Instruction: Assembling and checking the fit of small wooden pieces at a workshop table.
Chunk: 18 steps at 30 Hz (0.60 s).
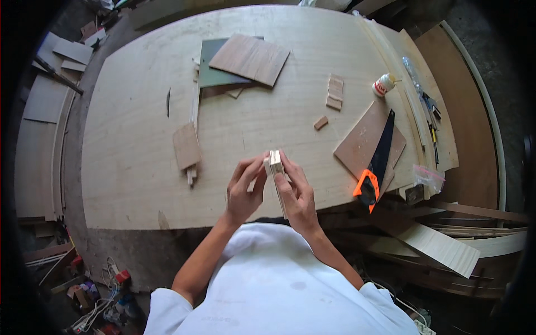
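A small block-like stack of flat, pale wood pieces [274, 162] is held up on its edge between the two hands, above the near edge of a big, pale, smooth wooden table [134, 151]. Its left side is pressed by the bent fingertips of the bare left hand [241, 192], which is partly curled. Its other side is gripped by the bare right hand [302, 195], with the fingers bent and the thumb laid along it (how many pieces are held cannot be told). To the left of the left hand, a brown, flat wooden piece [186, 145] is propped on thin, pale wooden strips [192, 175]. Well beyond both hands, a green-grey flat board [210, 66] is partly covered by a brown, four-sided wooden board [250, 58]. To the right of the right hand, a black-bladed saw with an orange and black handle [367, 186] is rested on a pinkish-brown flat board [355, 144]. Beyond that board, a white bottle with a red label [382, 85] is seen.
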Each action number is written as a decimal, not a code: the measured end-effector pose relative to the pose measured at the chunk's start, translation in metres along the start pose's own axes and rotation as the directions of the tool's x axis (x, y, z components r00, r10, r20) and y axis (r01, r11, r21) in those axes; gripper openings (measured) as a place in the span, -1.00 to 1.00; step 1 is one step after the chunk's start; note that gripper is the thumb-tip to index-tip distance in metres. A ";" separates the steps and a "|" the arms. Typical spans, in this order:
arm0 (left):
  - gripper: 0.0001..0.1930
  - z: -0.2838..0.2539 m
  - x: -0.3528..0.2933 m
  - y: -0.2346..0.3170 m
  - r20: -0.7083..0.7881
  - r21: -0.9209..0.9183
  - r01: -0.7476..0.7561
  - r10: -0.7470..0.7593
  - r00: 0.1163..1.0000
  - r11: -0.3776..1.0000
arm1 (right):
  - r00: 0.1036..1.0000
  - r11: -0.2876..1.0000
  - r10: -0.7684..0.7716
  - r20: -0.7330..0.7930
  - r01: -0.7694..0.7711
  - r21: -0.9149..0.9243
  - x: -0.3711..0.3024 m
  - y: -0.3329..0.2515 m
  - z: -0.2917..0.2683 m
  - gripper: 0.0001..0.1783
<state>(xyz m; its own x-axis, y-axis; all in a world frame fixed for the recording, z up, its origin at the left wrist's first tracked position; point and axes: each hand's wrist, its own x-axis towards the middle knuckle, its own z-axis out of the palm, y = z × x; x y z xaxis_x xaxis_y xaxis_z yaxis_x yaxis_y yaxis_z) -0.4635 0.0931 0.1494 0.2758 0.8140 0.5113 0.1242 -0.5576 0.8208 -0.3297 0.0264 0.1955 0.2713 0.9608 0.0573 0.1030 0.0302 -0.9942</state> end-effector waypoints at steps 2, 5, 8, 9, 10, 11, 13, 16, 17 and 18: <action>-0.52 0.001 0.001 0.002 -0.025 0.007 -0.038 0.039 0.999 0.999 | 0.993 0.991 0.121 -0.004 -0.121 0.049 0.006 0.026 -0.004 -0.34; -0.52 0.006 -0.004 -0.009 -0.018 -0.003 -0.059 0.059 0.998 0.998 | 0.967 0.961 0.256 -0.013 -0.253 0.109 0.009 0.036 -0.004 -0.37; -0.54 0.003 -0.005 -0.008 0.038 0.006 0.073 -0.073 0.997 0.997 | 0.997 0.997 0.071 0.015 -0.071 -0.027 -0.002 0.001 -0.001 -0.37; -0.54 0.004 -0.005 -0.010 0.037 0.009 0.050 -0.051 0.998 0.999 | 0.999 0.999 0.049 0.010 -0.049 -0.022 0.000 0.006 0.001 -0.37; -0.55 0.008 -0.004 -0.014 0.021 -0.065 0.104 -0.103 0.994 0.992 | 0.999 0.998 0.035 0.009 -0.035 -0.060 0.003 0.017 0.003 -0.37; -0.55 0.010 -0.009 -0.018 0.007 -0.139 0.161 -0.162 0.987 0.977 | 1.000 0.995 0.026 0.011 -0.025 -0.100 0.003 0.027 0.005 -0.36; -0.52 0.014 -0.021 -0.035 0.127 -0.213 0.334 -0.313 0.941 0.918 | 0.998 0.993 0.068 0.002 -0.068 -0.095 0.007 0.047 0.005 -0.35; -0.57 0.023 -0.037 -0.057 0.201 -0.263 0.367 -0.321 0.926 0.892 | 0.978 0.979 0.206 -0.018 -0.206 0.009 0.009 0.092 0.002 -0.32; -0.59 0.023 -0.043 -0.058 0.216 -0.497 0.507 -0.465 0.858 0.705 | 0.980 0.980 0.199 -0.016 -0.199 0.010 0.006 0.093 0.004 -0.32; -0.59 0.024 -0.048 -0.060 0.272 -0.685 0.580 -0.583 0.765 0.441 | 0.980 0.980 0.197 -0.007 -0.197 -0.029 0.005 0.094 0.005 -0.32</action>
<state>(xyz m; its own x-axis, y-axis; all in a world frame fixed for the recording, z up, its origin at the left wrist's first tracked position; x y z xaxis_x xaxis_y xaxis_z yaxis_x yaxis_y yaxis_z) -0.4613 0.0835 0.0695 0.3980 0.9039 -0.1568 -0.4379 0.3374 0.8333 -0.3234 0.0359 0.1018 0.2933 0.9459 -0.1388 0.0753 -0.1676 -0.9830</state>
